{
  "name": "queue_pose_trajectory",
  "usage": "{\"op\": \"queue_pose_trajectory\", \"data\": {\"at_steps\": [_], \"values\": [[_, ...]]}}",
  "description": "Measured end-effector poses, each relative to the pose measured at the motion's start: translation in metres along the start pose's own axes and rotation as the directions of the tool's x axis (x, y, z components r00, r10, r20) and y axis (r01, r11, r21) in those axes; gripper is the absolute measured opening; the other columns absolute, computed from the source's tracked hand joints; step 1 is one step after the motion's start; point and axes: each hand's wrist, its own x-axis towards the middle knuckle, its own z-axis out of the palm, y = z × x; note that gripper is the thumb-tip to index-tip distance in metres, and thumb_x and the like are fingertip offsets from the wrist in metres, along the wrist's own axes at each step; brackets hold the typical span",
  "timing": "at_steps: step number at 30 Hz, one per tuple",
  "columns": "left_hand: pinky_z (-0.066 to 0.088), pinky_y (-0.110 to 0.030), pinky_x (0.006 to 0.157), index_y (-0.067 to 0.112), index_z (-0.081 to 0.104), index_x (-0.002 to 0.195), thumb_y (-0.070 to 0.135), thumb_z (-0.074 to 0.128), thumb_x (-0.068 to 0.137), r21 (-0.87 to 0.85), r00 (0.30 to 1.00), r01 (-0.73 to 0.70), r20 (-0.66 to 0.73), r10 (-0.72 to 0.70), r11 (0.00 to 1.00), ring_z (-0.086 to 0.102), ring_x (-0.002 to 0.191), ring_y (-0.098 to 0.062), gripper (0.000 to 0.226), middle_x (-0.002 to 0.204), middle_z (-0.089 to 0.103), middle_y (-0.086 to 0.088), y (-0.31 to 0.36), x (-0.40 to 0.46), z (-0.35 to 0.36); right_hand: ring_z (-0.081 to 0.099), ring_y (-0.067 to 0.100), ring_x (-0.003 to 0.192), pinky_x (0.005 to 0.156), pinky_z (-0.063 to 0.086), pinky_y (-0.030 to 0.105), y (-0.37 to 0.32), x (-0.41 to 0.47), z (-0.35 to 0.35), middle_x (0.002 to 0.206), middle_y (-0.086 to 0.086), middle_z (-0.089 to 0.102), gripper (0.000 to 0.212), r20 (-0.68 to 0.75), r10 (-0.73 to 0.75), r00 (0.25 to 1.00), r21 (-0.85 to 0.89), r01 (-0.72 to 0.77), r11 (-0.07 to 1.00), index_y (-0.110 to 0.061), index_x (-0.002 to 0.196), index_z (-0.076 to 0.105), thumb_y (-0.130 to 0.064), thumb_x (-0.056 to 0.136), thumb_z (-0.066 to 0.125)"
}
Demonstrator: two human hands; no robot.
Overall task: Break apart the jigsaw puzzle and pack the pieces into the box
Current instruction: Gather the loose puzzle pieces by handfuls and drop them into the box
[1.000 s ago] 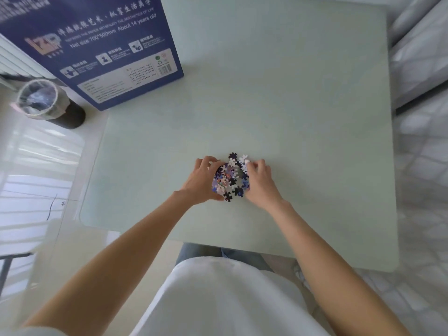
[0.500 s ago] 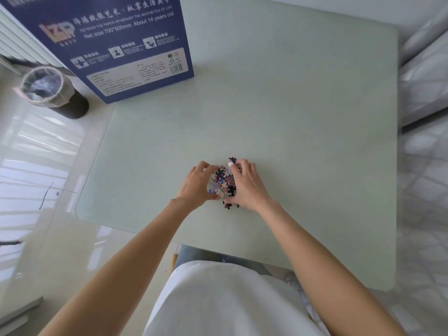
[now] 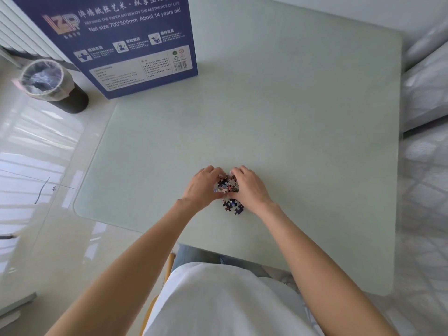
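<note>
A small heap of dark, pink and white puzzle pieces (image 3: pixel 226 186) lies on the pale green table (image 3: pixel 291 117), cupped between both hands. My left hand (image 3: pixel 202 189) curls round its left side and my right hand (image 3: pixel 251 189) curls round its right side, fingertips nearly meeting over the top. A few dark loose pieces (image 3: pixel 232 206) lie just below the hands on the table. The blue puzzle box (image 3: pixel 116 42) stands at the table's far left corner, its printed side facing me.
A black waste bin (image 3: pixel 52 84) with a plastic liner stands on the shiny floor left of the table. The table's near edge runs just in front of my body. A bed or sofa edge (image 3: pixel 426 88) lies to the right.
Both hands have closed in tighter, gathering the spread pieces into a compact heap; a few dark pieces slipped out below the hands.
</note>
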Motion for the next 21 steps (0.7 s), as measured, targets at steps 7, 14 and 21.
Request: {"op": "queue_pose_trajectory", "data": {"at_steps": [7,14,21], "values": [[0.039,-0.026,0.082,0.014,0.06,0.114,0.025,0.075,0.076,0.066,0.999,-0.041,-0.018,0.042,0.997,0.052,0.102,-0.023,0.043,0.116,0.052,-0.005,0.001,0.001,0.001,0.052,0.026,0.095,0.072,0.043,0.031,0.002,-0.003,0.003,0.104,0.008,0.052,0.03,-0.076,0.0,0.997,-0.036,-0.003,0.999,-0.008,0.106,0.059,-0.022,0.082,0.068],[0.033,-0.023,0.073,0.012,0.06,0.114,0.023,0.063,0.087,0.103,0.996,-0.072,-0.041,0.077,0.992,0.056,0.094,-0.025,0.03,0.101,0.06,-0.008,0.003,0.005,-0.003,0.059,0.026,0.088,0.07,0.045,0.032,0.004,-0.001,-0.004,0.102,0.006,0.061,0.026,-0.136,-0.014,0.991,0.003,0.014,1.0,-0.009,0.106,0.062,-0.012,0.08,0.068],[0.04,-0.023,0.07,0.012,0.065,0.11,0.024,0.063,0.088,0.036,0.998,-0.034,-0.047,0.035,0.999,0.062,0.085,-0.023,0.025,0.097,0.065,-0.006,-0.001,0.012,-0.007,0.062,0.026,0.08,0.068,0.047,0.03,0.019,-0.005,-0.014,0.092,0.009,0.069,0.018,-0.244,0.069,0.967,0.101,-0.046,0.994,-0.006,0.1,0.067,-0.014,0.083,0.067]]}}
